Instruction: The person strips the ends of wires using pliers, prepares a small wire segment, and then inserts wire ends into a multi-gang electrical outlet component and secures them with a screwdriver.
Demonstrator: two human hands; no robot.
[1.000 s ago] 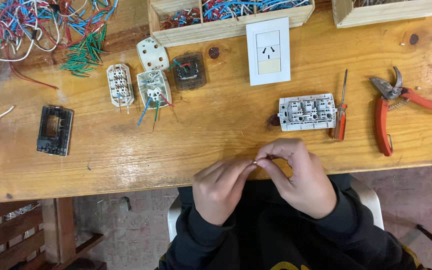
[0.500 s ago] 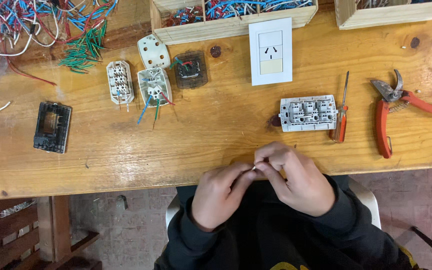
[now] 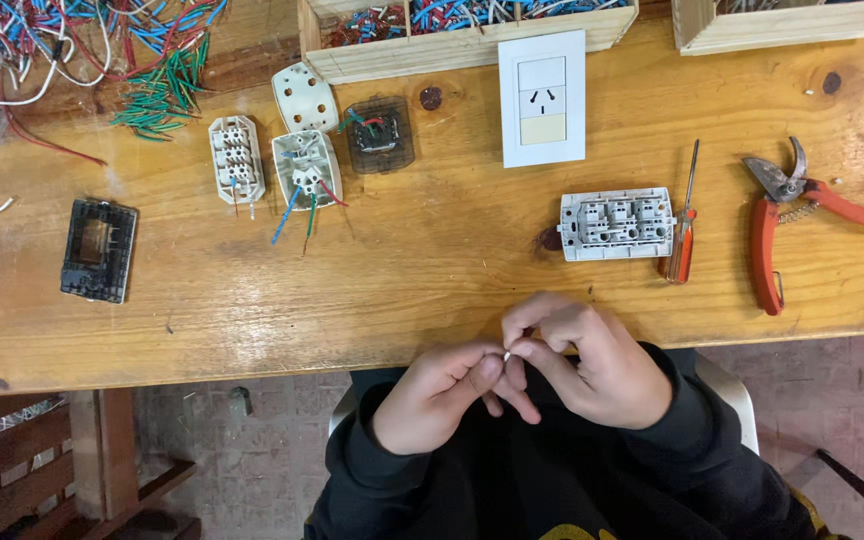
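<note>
My left hand [image 3: 442,390] and my right hand [image 3: 592,360] meet at the near edge of the wooden table [image 3: 422,270], just off it over my lap. Their fingertips pinch a tiny white piece [image 3: 508,353] between them; what it is cannot be made out. Nearest on the table lies a white socket module frame [image 3: 617,224], beyond my right hand. An orange-handled screwdriver [image 3: 684,235] rests right beside that frame.
Red-handled pruning shears [image 3: 802,215] lie at the right. A white wall-socket plate [image 3: 543,98] stands behind the frame. White socket parts with wires [image 3: 304,170], a dark module [image 3: 379,135] and a black frame [image 3: 99,250] lie left. Wooden boxes [image 3: 452,45] and loose wires [image 3: 82,40] line the back.
My hands have slid slightly toward me, off the table's edge, still pinched together. The objects on the table have not moved.
</note>
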